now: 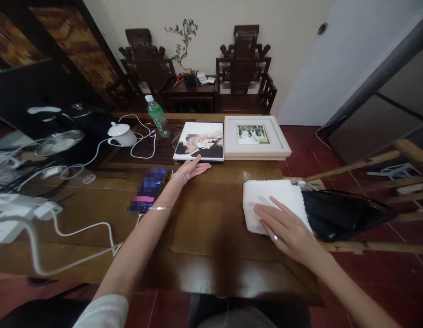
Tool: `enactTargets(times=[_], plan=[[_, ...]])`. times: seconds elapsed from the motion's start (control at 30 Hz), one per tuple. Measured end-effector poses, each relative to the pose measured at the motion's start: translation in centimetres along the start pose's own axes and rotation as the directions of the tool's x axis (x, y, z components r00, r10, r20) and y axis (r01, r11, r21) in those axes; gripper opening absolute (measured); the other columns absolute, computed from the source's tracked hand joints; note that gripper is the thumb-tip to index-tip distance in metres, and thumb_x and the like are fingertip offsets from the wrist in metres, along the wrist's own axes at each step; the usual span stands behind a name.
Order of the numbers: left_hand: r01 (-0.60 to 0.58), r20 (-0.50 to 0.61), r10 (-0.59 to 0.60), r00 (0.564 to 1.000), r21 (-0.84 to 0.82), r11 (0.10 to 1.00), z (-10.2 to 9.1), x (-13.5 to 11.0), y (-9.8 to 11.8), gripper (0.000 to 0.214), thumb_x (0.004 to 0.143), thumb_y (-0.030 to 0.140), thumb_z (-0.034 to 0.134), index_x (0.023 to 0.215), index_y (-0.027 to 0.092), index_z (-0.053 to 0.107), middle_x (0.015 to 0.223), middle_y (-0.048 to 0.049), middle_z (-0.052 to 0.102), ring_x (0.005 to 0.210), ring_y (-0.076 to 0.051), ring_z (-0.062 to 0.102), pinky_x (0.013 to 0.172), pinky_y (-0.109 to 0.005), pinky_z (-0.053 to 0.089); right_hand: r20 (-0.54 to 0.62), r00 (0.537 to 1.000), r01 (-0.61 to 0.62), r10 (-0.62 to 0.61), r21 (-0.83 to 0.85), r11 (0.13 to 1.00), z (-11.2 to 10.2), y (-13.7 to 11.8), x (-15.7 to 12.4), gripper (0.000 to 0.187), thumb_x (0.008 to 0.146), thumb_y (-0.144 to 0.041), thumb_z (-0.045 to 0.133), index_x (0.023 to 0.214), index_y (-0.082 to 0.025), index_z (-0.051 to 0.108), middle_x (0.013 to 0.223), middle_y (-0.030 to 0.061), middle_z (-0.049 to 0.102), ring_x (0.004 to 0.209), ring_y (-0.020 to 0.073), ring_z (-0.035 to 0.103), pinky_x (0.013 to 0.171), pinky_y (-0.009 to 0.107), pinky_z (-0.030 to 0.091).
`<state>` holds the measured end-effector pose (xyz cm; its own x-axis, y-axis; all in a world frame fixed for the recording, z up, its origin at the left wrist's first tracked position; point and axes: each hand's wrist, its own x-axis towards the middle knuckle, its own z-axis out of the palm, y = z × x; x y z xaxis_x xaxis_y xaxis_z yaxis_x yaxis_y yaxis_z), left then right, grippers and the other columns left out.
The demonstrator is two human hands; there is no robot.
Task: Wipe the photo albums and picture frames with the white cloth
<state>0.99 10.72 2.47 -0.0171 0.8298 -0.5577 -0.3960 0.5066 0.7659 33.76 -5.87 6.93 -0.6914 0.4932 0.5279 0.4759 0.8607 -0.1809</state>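
My left hand (193,169) reaches forward over the wooden table (211,237), fingers stretched out and touching the near edge of a frameless photo print (200,140). My right hand (282,225) lies flat and open on a folded white cloth (271,200) near the table's right edge. A light wooden picture frame (255,138) with a small photo sits to the right of the print. A phone (150,187) with a lit screen rests just left of my left forearm.
A green bottle (157,116), a white teapot (120,134) and white cables (78,237) lie at the left. A black bag (341,214) sits right of the cloth. Two dark carved chairs (243,68) and a small plant (184,43) stand against the far wall.
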Motion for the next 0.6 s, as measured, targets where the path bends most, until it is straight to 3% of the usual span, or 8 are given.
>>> enactTargets(times=[0.07, 0.13, 0.23, 0.33, 0.4, 0.47, 0.57, 0.6], plan=[[-0.001, 0.006, 0.000, 1.000, 0.073, 0.997, 0.0, 0.1, 0.3, 0.045, 0.094, 0.034, 0.049, 0.121, -0.002, 0.051, 0.094, -0.0244, 0.071, 0.087, -0.021, 0.071, 0.077, -0.023, 0.056, -0.149, 0.986, -0.086, 0.077, -0.059, 0.995, 0.9, -0.9, -2.9, 0.052, 0.083, -0.006, 0.056, 0.133, -0.016, 0.049, 0.107, 0.0103, 0.068, 0.108, 0.0226, 0.061, 0.095, 0.042, 0.052], [-0.005, -0.002, 0.005, 1.000, 0.162, 0.987, -0.1, 0.1, 0.6, 0.047, 0.094, 0.038, 0.049, 0.120, -0.001, 0.052, 0.093, -0.0223, 0.072, 0.085, -0.020, 0.072, 0.075, -0.021, 0.056, -0.190, 0.974, -0.143, 0.126, -0.078, 0.987, 1.9, -1.5, -4.7, 0.041, 0.081, -0.006, 0.059, 0.120, -0.016, 0.060, 0.103, 0.0116, 0.067, 0.107, 0.0250, 0.060, 0.091, 0.043, 0.054], [-0.003, -0.057, 0.021, 0.998, 0.303, 0.953, -0.3, -0.4, 0.9, 0.051, 0.090, 0.044, 0.053, 0.117, 0.001, 0.054, 0.086, -0.0192, 0.073, 0.078, -0.020, 0.072, 0.069, -0.022, 0.056, -0.077, 0.984, -0.168, 0.161, -0.100, 0.981, 3.0, -2.2, -5.6, 0.030, 0.080, -0.005, 0.058, 0.107, -0.016, 0.064, 0.123, 0.0181, 0.055, 0.121, 0.0324, 0.048, 0.096, 0.055, 0.046], [0.022, -0.138, 0.049, 0.989, 0.469, 0.883, -0.1, -1.2, 0.9, 0.051, 0.090, 0.050, 0.049, 0.104, 0.002, 0.060, 0.075, -0.0180, 0.072, 0.070, -0.021, 0.071, 0.062, -0.022, 0.054, 0.015, 0.975, -0.215, 0.220, -0.155, 0.964, 3.4, -2.4, -5.6, 0.038, 0.081, -0.003, 0.052, 0.117, -0.015, 0.058, 0.142, 0.0221, 0.036, 0.129, 0.0349, 0.037, 0.098, 0.056, 0.043], [-0.004, -0.149, 0.116, 0.982, 0.599, 0.801, 0.6, -1.7, 0.9, 0.049, 0.091, 0.051, 0.045, 0.089, 0.005, 0.063, 0.071, -0.0175, 0.071, 0.064, -0.019, 0.071, 0.056, -0.022, 0.052, 0.065, 0.967, -0.231, 0.246, -0.182, 0.956, 3.6, -2.3, -5.3, 0.043, 0.081, -0.002, 0.049, 0.121, -0.015, 0.055, 0.141, 0.0212, 0.038, 0.126, 0.0330, 0.040, 0.095, 0.053, 0.045], [-0.106, -0.083, 0.233, 0.969, 0.712, 0.694, 2.0, -1.9, 1.1, 0.045, 0.091, 0.047, 0.045, 0.079, 0.008, 0.064, 0.074, -0.0164, 0.072, 0.061, -0.018, 0.070, 0.055, -0.022, 0.050, 0.114, 0.957, -0.239, 0.266, -0.209, 0.948, 3.8, -2.1, -4.7, 0.041, 0.079, -0.003, 0.049, 0.117, -0.016, 0.057, 0.134, 0.0192, 0.046, 0.118, 0.0326, 0.045, 0.092, 0.052, 0.045], [-0.240, 0.010, 0.382, 0.924, 0.792, 0.561, 5.1, -1.3, 2.0, 0.038, 0.088, 0.044, 0.051, 0.076, 0.010, 0.064, 0.079, -0.0146, 0.072, 0.067, -0.019, 0.070, 0.063, -0.026, 0.051, 0.122, 0.945, -0.263, 0.302, -0.262, 0.929, 4.4, -2.0, -3.4, 0.024, 0.080, -0.010, 0.053, 0.100, -0.016, 0.062, 0.121, 0.0171, 0.054, 0.110, 0.0336, 0.047, 0.090, 0.055, 0.042], [-0.280, 0.048, 0.467, 0.883, 0.853, 0.441, 6.3, -0.9, 2.4, 0.038, 0.086, 0.044, 0.052, 0.075, 0.010, 0.065, 0.079, -0.0144, 0.072, 0.072, -0.020, 0.070, 0.069, -0.027, 0.051, 0.102, 0.945, -0.274, 0.311, -0.272, 0.922, 4.6, -2.0, -3.1, 0.017, 0.080, -0.013, 0.054, 0.094, -0.016, 0.063, 0.118, 0.0166, 0.055, 0.109, 0.0334, 0.047, 0.092, 0.056, 0.040]])
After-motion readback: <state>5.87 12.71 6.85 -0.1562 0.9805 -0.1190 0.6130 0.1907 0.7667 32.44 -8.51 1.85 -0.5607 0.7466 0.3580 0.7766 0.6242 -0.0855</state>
